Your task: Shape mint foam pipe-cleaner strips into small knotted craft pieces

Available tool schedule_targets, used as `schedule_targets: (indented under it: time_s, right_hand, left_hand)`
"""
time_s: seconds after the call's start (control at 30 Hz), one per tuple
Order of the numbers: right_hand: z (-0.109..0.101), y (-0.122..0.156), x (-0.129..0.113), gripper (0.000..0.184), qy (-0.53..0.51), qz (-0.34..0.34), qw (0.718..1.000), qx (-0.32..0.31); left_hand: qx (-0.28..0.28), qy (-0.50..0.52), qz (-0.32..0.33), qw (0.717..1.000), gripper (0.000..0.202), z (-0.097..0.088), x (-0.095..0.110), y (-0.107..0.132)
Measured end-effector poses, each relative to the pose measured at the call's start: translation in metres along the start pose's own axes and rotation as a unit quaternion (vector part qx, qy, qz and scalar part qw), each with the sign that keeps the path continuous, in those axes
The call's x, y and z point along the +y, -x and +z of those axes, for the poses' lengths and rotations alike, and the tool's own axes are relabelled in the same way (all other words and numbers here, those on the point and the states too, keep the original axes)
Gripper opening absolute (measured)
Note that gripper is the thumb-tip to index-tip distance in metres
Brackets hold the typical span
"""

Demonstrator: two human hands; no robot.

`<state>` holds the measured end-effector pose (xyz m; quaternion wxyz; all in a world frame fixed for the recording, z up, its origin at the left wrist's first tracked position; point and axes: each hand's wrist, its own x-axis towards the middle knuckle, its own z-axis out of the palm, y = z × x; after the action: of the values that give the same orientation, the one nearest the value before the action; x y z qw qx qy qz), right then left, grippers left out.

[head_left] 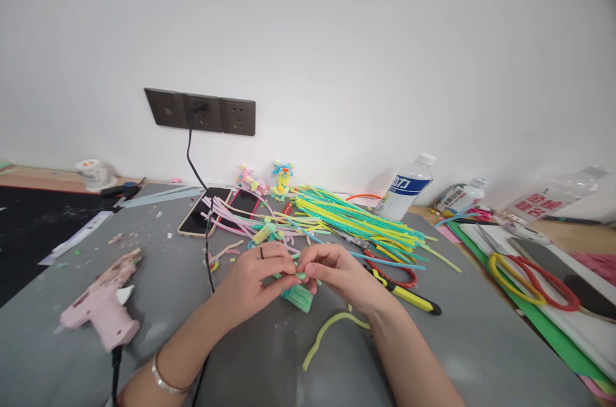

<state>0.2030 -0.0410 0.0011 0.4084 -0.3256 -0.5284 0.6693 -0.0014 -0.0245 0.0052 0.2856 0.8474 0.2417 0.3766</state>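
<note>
My left hand [255, 278] and my right hand [339, 273] meet at the centre, thumbs and forefingers pinched on a small green pipe-cleaner piece [298, 299]. Its bundled lower end hangs below the fingers; the part between the fingertips is mostly hidden. Just behind my left hand lies a yellow-green pipe-cleaner figure [265, 232]. A loose curved yellow-green pipe cleaner [319, 339] rests on the grey mat [269, 365], under my right wrist. Past the right hand lie a yellow-and-black utility knife [411, 300] and red-handled scissors [407, 277], partly covered.
A pink hot glue gun [103, 307] lies at left. Its black cord and another cable [207, 240] cross the mat. Behind are a pipe-cleaner pile [356, 221], phone [197, 217], two small figures [282, 182] and a bottle [409, 185]. Larger scissors [520, 285] lie right, on papers.
</note>
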Motion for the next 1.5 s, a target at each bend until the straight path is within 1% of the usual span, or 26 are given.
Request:
schedule_targets:
  time_s: [0.13,0.2,0.23,0.27,0.33,0.4,0.43,0.47,0.53,0.63,0.73,0.83,0.97,1.1,1.2,1.37,1.5]
  right_hand:
    - [-0.004,0.004,-0.002,0.023,-0.012,0.044,0.998,-0.048]
    - [-0.003,0.003,-0.002,0.025,-0.025,0.056,0.997,-0.055]
    - [-0.002,0.002,-0.001,0.027,-0.027,0.047,0.997,-0.046]
    - [0.0,0.0,0.001,0.028,-0.023,0.022,0.999,-0.022]
    - [0.005,-0.004,0.004,0.027,0.009,-0.06,0.996,0.065]
    - [0.009,-0.009,0.008,0.024,0.065,-0.15,0.973,0.163]
    - [0.011,-0.01,0.009,0.022,0.092,-0.186,0.958,0.197]
    - [0.012,-0.011,0.01,0.019,0.119,-0.216,0.944,0.218]
    - [0.015,-0.012,0.01,0.013,0.168,-0.262,0.921,0.236]
    - [0.018,-0.011,0.01,0.004,0.221,-0.296,0.903,0.222]
    - [0.02,-0.01,0.01,0.006,0.227,-0.297,0.905,0.203]
    - [0.021,-0.011,0.013,0.006,0.201,-0.29,0.912,0.21]
    - [0.022,-0.013,0.016,0.003,0.133,-0.268,0.933,0.2]
    - [0.023,-0.012,0.014,0.006,0.082,-0.226,0.957,0.164]
    - [0.022,-0.011,0.011,0.006,0.094,-0.216,0.961,0.145]
    - [0.02,-0.008,0.008,0.008,0.136,-0.202,0.961,0.132]
    - [0.021,-0.008,0.007,0.013,0.12,-0.177,0.971,0.11]
  left_hand:
    - [-0.047,-0.01,0.028,0.998,0.017,0.0,-0.001,0.001]
    - [-0.053,-0.016,0.043,0.998,0.016,0.001,-0.001,0.001]
    - [-0.045,-0.02,0.044,0.998,0.015,0.001,-0.001,0.001]
    - [-0.029,-0.025,0.038,0.999,0.014,0.002,-0.001,0.001]
    - [0.022,-0.036,0.007,0.999,0.013,0.002,-0.001,0.0]
    - [0.069,-0.041,-0.034,0.996,0.014,0.003,-0.001,-0.001]
    - [0.083,-0.04,-0.051,0.994,0.015,0.003,-0.001,-0.002]
    - [0.091,-0.038,-0.064,0.993,0.016,0.003,-0.001,-0.002]
    - [0.094,-0.034,-0.081,0.992,0.018,0.003,-0.001,-0.002]
    - [0.096,-0.031,-0.087,0.991,0.018,0.003,-0.001,-0.001]
    - [0.092,-0.027,-0.086,0.992,0.018,0.004,-0.002,0.0]
    - [0.093,-0.023,-0.079,0.992,0.017,0.005,-0.002,0.0]
    - [0.116,-0.031,-0.031,0.992,0.013,0.006,-0.004,0.002]
    - [0.137,-0.05,0.036,0.989,0.008,0.006,-0.006,0.002]
    - [0.14,-0.074,0.07,0.985,0.007,0.005,-0.006,0.001]
    - [0.145,-0.104,0.081,0.981,0.008,0.005,-0.006,0.001]
    - [0.135,-0.11,0.074,0.982,0.008,0.005,-0.006,0.001]
